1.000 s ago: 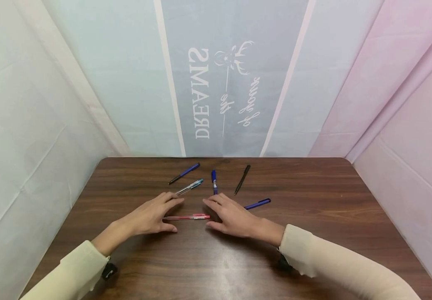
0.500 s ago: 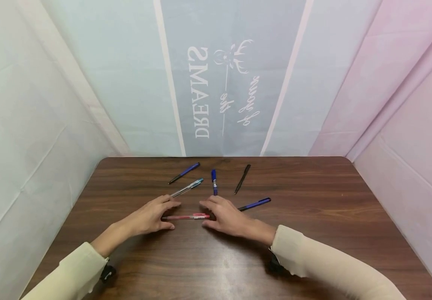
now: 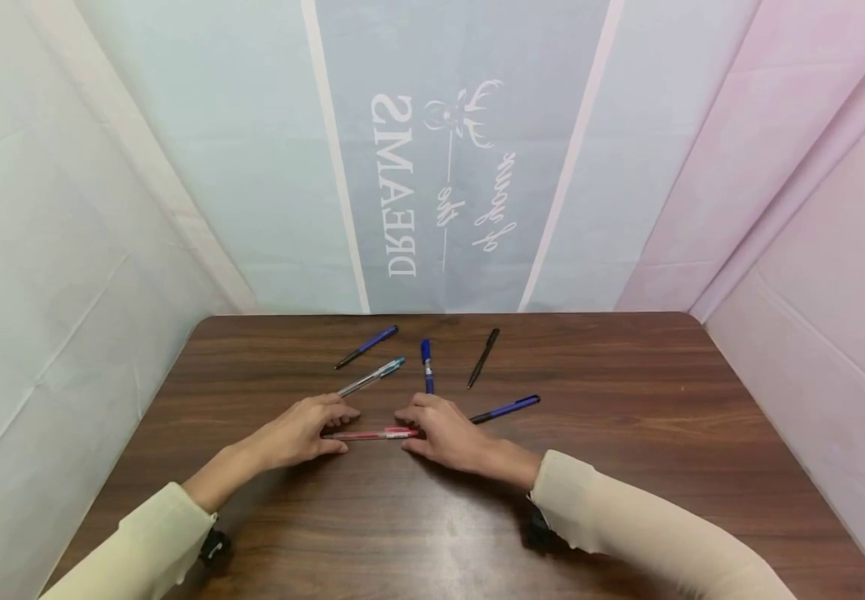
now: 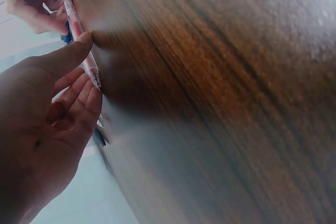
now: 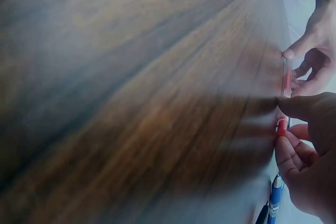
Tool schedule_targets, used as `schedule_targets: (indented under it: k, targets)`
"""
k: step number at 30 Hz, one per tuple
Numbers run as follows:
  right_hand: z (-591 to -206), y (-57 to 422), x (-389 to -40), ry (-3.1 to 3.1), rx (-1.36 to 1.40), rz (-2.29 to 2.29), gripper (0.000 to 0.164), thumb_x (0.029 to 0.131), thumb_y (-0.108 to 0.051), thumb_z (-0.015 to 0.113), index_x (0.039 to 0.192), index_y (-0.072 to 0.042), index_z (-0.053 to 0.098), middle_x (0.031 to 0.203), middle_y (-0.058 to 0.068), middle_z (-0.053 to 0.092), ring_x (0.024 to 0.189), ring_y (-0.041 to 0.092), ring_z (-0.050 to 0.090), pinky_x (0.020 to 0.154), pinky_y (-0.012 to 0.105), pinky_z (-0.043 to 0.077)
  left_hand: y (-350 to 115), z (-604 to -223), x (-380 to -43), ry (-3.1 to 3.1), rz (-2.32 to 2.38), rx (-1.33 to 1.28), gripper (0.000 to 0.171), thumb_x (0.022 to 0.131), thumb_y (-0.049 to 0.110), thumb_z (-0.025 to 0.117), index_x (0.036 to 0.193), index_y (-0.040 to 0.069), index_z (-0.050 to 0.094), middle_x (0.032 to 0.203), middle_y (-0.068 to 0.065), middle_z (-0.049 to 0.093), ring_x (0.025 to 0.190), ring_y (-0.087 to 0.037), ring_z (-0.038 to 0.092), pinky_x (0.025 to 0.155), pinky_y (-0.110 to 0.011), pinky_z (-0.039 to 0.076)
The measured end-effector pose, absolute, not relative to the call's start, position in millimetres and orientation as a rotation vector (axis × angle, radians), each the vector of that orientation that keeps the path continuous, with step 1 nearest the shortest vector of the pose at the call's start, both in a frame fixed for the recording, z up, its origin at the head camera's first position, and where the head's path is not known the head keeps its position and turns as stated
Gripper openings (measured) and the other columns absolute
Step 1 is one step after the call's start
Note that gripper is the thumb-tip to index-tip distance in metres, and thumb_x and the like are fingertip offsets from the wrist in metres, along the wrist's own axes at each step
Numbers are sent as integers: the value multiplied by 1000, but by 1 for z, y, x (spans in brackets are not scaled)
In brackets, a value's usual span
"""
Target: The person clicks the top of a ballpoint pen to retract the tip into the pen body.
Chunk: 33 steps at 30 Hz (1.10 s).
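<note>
Dark wood-look desk [image 3: 627,500], pale printed cloth [image 3: 462,50] behind it, and the red pen [image 3: 372,435] lies crosswise between the person's hands, tip toward the left one. Left hand [image 3: 301,433] has thumb and fingers either side of the tip end; right hand [image 3: 451,437] does the same at the clip end. Both are loosely curved with a gap between thumb and fingertips, so no firm pinch that anyone could swear to. Whether skin touches plastic, can't tell.

For handling it well, probably best to close both pinches evenly, keeping the barrel level; it's round-ish and likely to roll if one side squeezes first. Also, watch those knuckles: the clear pen [image 3: 369,377] sits right by the left hand, and the blue pen [image 3: 511,407] is partly hidden behind the right, so easy to nudge.
</note>
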State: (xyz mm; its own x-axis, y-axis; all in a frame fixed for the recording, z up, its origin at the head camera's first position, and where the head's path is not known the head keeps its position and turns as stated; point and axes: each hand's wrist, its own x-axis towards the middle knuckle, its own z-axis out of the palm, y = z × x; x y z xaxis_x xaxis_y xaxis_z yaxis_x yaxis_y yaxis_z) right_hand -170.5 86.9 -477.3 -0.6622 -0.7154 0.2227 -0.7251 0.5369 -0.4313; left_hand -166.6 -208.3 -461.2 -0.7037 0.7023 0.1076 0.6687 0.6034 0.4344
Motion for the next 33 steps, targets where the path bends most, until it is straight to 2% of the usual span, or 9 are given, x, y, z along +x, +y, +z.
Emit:
schedule_targets:
  k: [5, 13, 24, 33]
  targets:
    - [-478, 83, -172, -2753, 1251, 813, 36, 94, -16, 83, 125, 0, 76, 102, 5, 68, 76, 5, 54, 65, 15, 48, -208, -462, -168, 2727, 731, 1164, 35, 90, 12, 86, 121, -2, 75, 104, -4, 70, 90, -13, 68, 75, -28, 60]
    - [-479, 81, -173, -2752, 1232, 868, 17, 96, -12, 80, 112, -7, 82, 97, 2, 67, 79, 7, 60, 66, 16, 49, -207, -463, -169, 2714, 770, 1207, 23, 91, 5, 83, 113, 1, 78, 100, -4, 72, 83, -10, 65, 68, -24, 56]
    - [-479, 79, -173, -2740, 1194, 923, 12, 95, -10, 79, 106, -7, 83, 94, 2, 68, 79, 9, 62, 67, 14, 50, -206, -463, -170, 2710, 783, 1230, 11, 93, 2, 80, 102, 9, 80, 96, 2, 72, 84, -7, 63, 71, -26, 54]
    - [-478, 78, -171, -2706, 1098, 983, 9, 93, -9, 79, 101, -8, 83, 93, 0, 68, 76, 6, 58, 66, 17, 49, -205, -462, -168, 2707, 816, 1203, 13, 95, 0, 77, 104, 10, 78, 99, 0, 74, 90, -9, 67, 76, -31, 58]
